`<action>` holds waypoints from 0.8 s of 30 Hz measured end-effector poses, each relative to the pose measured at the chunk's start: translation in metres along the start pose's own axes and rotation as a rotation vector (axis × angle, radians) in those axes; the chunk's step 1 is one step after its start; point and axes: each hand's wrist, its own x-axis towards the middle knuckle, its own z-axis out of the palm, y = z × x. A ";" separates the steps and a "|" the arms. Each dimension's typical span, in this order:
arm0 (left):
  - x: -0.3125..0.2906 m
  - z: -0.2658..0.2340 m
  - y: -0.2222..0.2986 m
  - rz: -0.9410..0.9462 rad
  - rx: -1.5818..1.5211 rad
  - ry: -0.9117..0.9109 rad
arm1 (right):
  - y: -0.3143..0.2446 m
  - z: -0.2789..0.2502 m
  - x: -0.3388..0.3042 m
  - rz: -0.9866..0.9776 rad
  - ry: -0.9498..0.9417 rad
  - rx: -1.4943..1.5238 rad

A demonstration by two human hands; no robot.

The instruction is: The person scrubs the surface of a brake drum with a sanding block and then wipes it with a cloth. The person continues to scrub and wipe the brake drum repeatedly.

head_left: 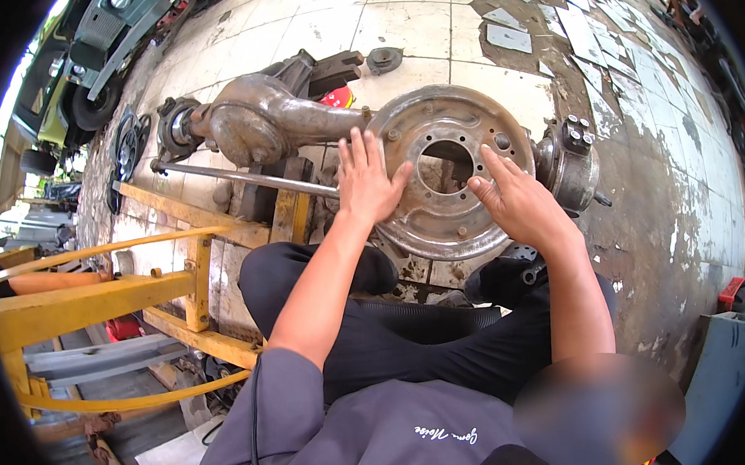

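Note:
A round, worn metal brake backing plate (418, 222) stands in front of me, with a large centre hole ringed by small bolt holes. My left hand (368, 180) lies against its left side, fingers stretched out and thumb apart. On the right side of the plate, my right hand (518, 195) has its fingers extended near the centre hole. Neither hand grips anything. Behind the plate, a rusty axle housing (257, 116) extends to the left. A hub (573, 163) with several studs sits right of the plate. A long metal rod (252, 180) passes behind my left forearm.
A yellow metal frame (98, 306) occupies the left side. A block (282, 187) sits under the housing. Beyond lies a small metal flange (384, 60) on the tiled floor (403, 20), which has broken tiles (508, 38). Vehicles (86, 71) stand far left; a grey-blue cabinet (717, 374) stands at right.

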 end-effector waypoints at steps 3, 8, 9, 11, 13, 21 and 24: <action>0.030 -0.006 -0.003 -0.017 -0.125 0.008 | -0.005 0.002 0.000 0.020 -0.044 0.005; 0.024 0.015 -0.022 0.061 -0.171 0.153 | -0.024 -0.004 0.003 0.049 -0.096 0.068; 0.030 0.010 -0.025 0.114 -0.225 0.204 | -0.019 -0.002 0.005 0.022 -0.042 0.046; 0.017 0.004 -0.023 0.190 -0.139 0.320 | -0.021 -0.005 0.004 0.054 -0.073 0.040; 0.001 0.003 -0.020 0.202 -0.191 0.292 | -0.024 -0.007 0.002 0.072 -0.098 0.059; 0.013 -0.010 -0.022 0.096 -0.162 0.072 | -0.024 -0.003 0.001 0.051 -0.107 0.032; 0.011 -0.017 -0.010 0.121 -0.123 0.024 | -0.015 -0.008 0.001 0.067 -0.088 0.026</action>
